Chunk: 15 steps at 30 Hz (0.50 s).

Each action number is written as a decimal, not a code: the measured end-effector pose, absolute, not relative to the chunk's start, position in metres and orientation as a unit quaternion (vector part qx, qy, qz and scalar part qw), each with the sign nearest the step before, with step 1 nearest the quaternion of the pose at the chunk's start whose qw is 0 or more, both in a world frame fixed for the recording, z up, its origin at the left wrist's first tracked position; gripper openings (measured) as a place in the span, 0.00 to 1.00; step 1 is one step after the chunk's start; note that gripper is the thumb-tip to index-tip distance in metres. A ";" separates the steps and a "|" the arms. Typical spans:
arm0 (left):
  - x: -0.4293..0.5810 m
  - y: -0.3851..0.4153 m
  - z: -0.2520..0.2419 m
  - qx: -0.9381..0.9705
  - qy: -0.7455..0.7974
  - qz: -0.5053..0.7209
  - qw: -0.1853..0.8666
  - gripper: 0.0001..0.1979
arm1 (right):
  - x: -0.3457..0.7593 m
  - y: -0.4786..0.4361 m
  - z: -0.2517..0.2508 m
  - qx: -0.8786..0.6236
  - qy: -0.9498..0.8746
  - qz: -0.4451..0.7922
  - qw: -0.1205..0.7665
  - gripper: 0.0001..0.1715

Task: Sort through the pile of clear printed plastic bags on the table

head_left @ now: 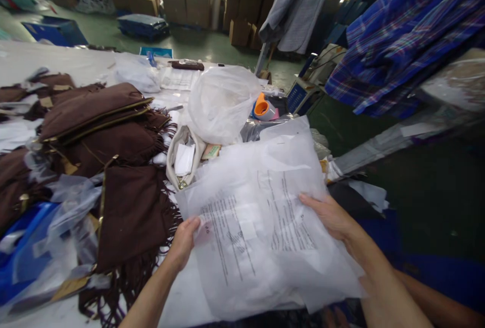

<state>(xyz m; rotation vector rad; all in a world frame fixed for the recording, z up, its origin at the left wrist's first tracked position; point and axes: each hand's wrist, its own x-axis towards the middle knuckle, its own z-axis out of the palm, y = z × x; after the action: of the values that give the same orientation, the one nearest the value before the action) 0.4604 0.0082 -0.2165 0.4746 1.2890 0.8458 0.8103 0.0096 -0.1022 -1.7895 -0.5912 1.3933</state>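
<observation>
Both hands hold a stack of thin printed plastic bags (pixel 261 217) over the near tabletop (pixel 76 62): the left hand (pixel 185 242) pinches the near-left edge, thumb on top, and the right hand (pixel 329 214) grips the right edge. The bags look light, limp and slippery, so holding at opposite edges seems the surest way to keep them flat. Brown fringed bags (pixel 125 201) lie to the left.

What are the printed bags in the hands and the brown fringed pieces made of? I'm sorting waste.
Printed bags: seemingly thin frosted plastic film; translucent, crinkled, black print showing through layers.
Brown fringed pieces: apparently matte suede-like fabric; soft nap, cut fringe, gold-toned edging. Real or faux, unclear.
</observation>
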 end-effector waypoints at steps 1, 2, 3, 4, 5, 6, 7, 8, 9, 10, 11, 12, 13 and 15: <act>0.462 0.008 -0.210 0.202 0.572 0.378 0.699 0.24 | 0.810 0.010 -0.104 -0.707 -0.264 0.538 0.376 0.23; 0.465 0.009 -0.202 0.196 0.565 0.374 0.709 0.24 | 0.809 0.009 -0.107 -0.712 -0.304 0.523 0.357 0.24; 0.469 0.010 -0.192 0.193 0.554 0.369 0.721 0.24 | 0.806 0.009 -0.109 -0.717 -0.351 0.502 0.331 0.25; 0.476 0.011 -0.182 0.195 0.538 0.362 0.736 0.25 | 0.801 0.008 -0.110 -0.720 -0.399 0.479 0.305 0.26; 0.485 0.013 -0.170 0.201 0.518 0.355 0.752 0.25 | 0.794 0.008 -0.111 -0.717 -0.443 0.459 0.283 0.27; 0.497 0.015 -0.159 0.212 0.494 0.348 0.768 0.25 | 0.786 0.008 -0.110 -0.707 -0.479 0.447 0.268 0.28; 0.511 0.018 -0.148 0.228 0.470 0.341 0.782 0.25 | 0.777 0.007 -0.109 -0.691 -0.504 0.447 0.261 0.28; 0.525 0.023 -0.138 0.250 0.448 0.330 0.792 0.25 | 0.769 0.006 -0.107 -0.670 -0.519 0.461 0.263 0.29; 0.540 0.027 -0.129 0.275 0.430 0.315 0.800 0.25 | 0.761 0.006 -0.105 -0.646 -0.527 0.480 0.272 0.29; 0.553 0.032 -0.122 0.303 0.411 0.295 0.808 0.26 | 0.755 0.005 -0.104 -0.622 -0.534 0.498 0.283 0.30; 0.565 0.037 -0.116 0.329 0.388 0.272 0.817 0.27 | 0.750 0.004 -0.103 -0.603 -0.540 0.508 0.294 0.30; 0.575 0.041 -0.113 0.350 0.360 0.250 0.828 0.28 | 0.748 0.004 -0.103 -0.595 -0.541 0.510 0.307 0.31; 0.582 0.043 -0.111 0.362 0.329 0.230 0.841 0.30 | 0.748 0.003 -0.104 -0.599 -0.532 0.506 0.320 0.32; 0.589 0.041 -0.113 0.358 0.280 0.208 0.866 0.33 | 0.754 0.003 -0.110 -0.639 -0.465 0.505 0.347 0.32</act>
<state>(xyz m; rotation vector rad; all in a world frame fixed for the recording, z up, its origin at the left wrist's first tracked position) 0.5887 0.0410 -0.1130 0.7498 0.5863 0.4351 0.7541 0.0026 -0.1105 -1.6572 -1.2055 1.3111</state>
